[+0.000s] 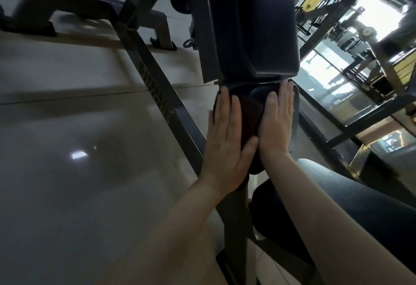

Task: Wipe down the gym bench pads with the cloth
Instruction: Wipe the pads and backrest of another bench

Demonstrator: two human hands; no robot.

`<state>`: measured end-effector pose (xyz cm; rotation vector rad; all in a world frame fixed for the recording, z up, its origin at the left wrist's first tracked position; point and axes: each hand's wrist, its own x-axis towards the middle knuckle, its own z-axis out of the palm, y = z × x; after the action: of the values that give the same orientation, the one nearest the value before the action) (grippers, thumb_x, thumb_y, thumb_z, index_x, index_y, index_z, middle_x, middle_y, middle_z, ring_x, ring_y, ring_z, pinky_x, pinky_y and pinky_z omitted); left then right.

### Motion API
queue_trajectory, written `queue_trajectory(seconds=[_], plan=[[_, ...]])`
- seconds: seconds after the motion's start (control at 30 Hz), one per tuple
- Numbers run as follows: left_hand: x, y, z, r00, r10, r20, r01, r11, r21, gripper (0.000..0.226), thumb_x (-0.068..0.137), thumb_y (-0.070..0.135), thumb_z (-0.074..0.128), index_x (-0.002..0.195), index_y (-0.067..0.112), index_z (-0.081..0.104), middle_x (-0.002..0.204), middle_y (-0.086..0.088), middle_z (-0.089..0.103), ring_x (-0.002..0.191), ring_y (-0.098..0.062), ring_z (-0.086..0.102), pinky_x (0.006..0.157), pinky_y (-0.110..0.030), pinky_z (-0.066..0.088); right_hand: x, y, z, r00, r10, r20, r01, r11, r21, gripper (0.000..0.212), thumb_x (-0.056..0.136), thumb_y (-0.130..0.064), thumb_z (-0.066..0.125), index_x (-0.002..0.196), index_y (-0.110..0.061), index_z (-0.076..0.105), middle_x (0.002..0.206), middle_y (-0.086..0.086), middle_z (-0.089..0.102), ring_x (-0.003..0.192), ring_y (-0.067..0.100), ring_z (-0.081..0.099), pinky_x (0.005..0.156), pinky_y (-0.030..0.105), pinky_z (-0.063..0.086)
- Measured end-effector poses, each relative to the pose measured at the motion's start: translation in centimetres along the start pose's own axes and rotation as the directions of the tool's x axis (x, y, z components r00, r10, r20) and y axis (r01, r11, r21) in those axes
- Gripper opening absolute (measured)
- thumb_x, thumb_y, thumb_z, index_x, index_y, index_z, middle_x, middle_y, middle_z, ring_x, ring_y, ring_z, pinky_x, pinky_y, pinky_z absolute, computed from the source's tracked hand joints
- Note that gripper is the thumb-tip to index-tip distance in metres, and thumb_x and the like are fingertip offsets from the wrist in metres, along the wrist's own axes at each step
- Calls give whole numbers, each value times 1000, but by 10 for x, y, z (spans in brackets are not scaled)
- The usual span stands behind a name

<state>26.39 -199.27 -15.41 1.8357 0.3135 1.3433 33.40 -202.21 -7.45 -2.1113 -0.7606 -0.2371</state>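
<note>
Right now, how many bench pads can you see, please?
2: a long black vinyl back pad above, and a smaller black seat pad under the dark red cloth. More may be hidden.

Glossy tiled floor (78, 149); smooth leatherette pad (252, 25).

The only writing I can find is on the slanting metal bar (157, 95) of the bench frame. Two lines of dark capital letters run along its length, with a small round emblem at their upper end. The first line looks to begin with ARSEN, but the blur keeps me from reading the rest with any certainty, and nothing else here carries text I can read
</note>
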Motion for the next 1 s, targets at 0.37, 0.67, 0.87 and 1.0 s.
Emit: queue_trajectory(seconds=[0.37,0.67,0.87,1.0], plan=[[-51,-5,17,998,-33,-62,32,999,-29,63,104,52,18,154,32,-16,162,13,-19,152,-19,-7,124,-36,6,-4,-4,2,999,28,-31,-27,999,35,67,93,-46,22,157,-23,19,165,-7,11,151,4,3,124,37,2],[-15,-9,-2,998,-57,17,58,989,-134,60,105,34,31,153,17,-1,160,8,-7,152,-20,-7,124,-38,7,-11,-2,3,998,59,-37,-58,998,40,51,108,-33,25,157,-25,15,166,-7,7,151,5,1,124,34,-1],[6,-1,0,987,-156,-33,145,967,-207,60,103,30,32,153,11,5,162,-4,-5,152,-25,-7,123,-29,3,-16,-4,2,997,77,-9,-77,997,15,51,109,-32,23,157,-24,10,166,-7,3,150,4,-3,123,32,-4],[-56,-6,8,993,-116,19,118,974,-195,58,106,39,27,154,16,2,162,16,-12,152,-19,-7,122,-23,4,-26,-3,3,996,89,-21,-88,995,40,50,109,-32,25,157,-25,12,166,-8,3,150,4,-2,123,34,-3]])
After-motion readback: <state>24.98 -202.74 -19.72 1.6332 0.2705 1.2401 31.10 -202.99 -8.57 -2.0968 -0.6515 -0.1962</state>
